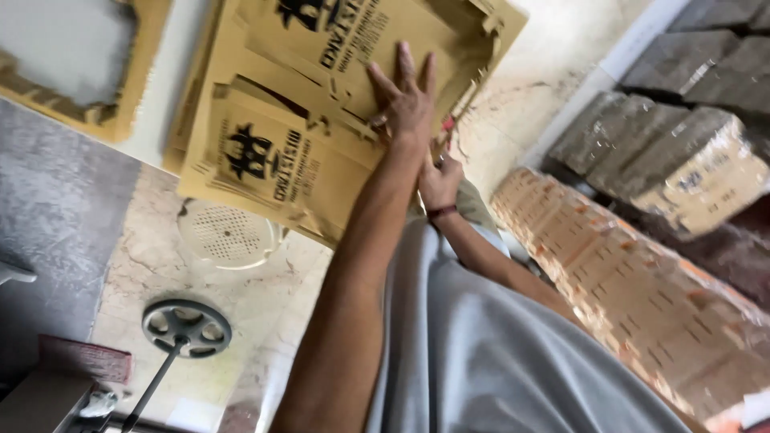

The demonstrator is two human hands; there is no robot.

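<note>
Pale marbled floor (152, 265) fills the background, with a grey wall or slab (56, 232) along one side. Against it, a stack of flat tan cardboard sheets (297, 136) with black printed figures and lettering sits at the middle top of the view. One hand, taken as the left hand (407, 100), lies flat on the top sheet with fingers spread and pressed down. The right hand (439, 183) is curled at the stack's near edge; whether it pinches the cardboard cannot be told. A grey shirt (497, 353) covers the lower frame. Beside the stack lie a round white perforated cover (224, 234) and a dark metal wheel on a rod (186, 327). Well apart, a long orange-and-tan bundle of flat packs (642, 297) lies by grey wrapped bundles (682, 104). Another tan cardboard frame (80, 64) occupies one corner.
</note>
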